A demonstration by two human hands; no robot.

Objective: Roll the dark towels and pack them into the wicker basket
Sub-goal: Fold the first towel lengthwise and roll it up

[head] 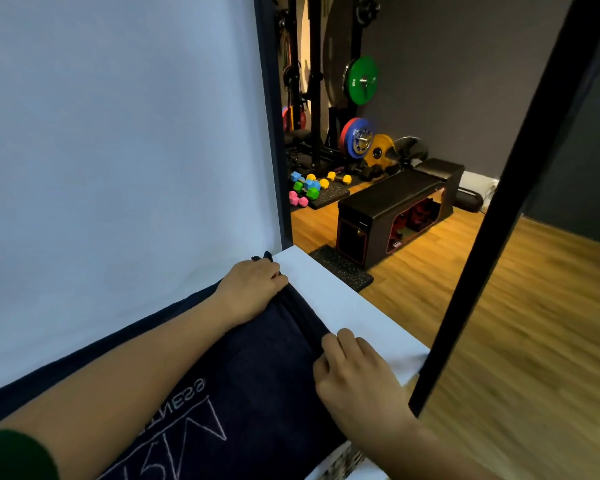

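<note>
A dark navy towel with pale stitched lettering lies spread on the white table. Its far end is curled into a thin roll that runs across the towel. My left hand grips the roll's far end, fingers closed over it. My right hand pinches the roll's near end with bent fingers. A patch of woven wicker, probably the basket, peeks out under my right wrist at the bottom edge; most of it is hidden.
A white backdrop hangs behind the table on the left. A black pole slants down past the table's right edge. Beyond lie a wooden floor, a black bench, coloured dumbbells and weight plates.
</note>
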